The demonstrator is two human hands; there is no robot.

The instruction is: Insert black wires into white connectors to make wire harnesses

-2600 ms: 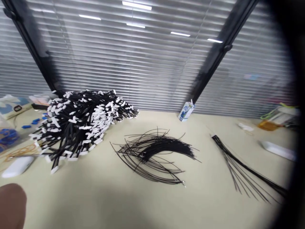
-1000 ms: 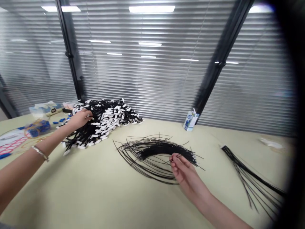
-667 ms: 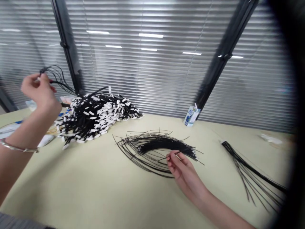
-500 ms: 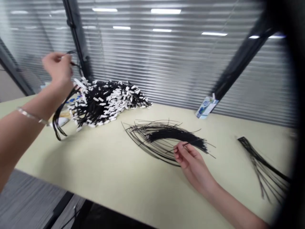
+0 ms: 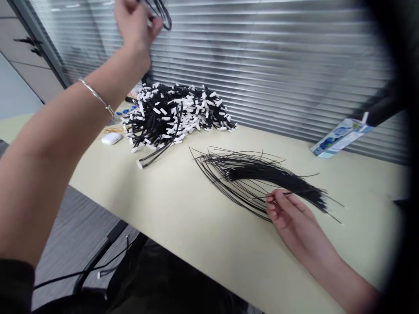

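Note:
My left hand (image 5: 135, 19) is raised high at the top of the view, closed on a few thin black wires (image 5: 163, 12) that loop beside my fingers; a silver bangle (image 5: 97, 96) circles that wrist. Below it lies a big heap of black wires with white tags (image 5: 176, 113) on the pale table (image 5: 170, 205). My right hand (image 5: 291, 216) rests on the table at a fan of bare black wires (image 5: 262, 176), pinching one thin strand between fingertips.
A small blue-and-white drink carton (image 5: 340, 136) lies tipped at the back right by the window blinds. A white earbud case (image 5: 111, 138) and small blue bits sit left of the heap. The table's front edge (image 5: 137, 218) runs diagonally, with floor and cables below.
My left hand went from the tagged heap up high, pulling a few wires out. My right hand stayed at the bare wires. The camera swung left and down.

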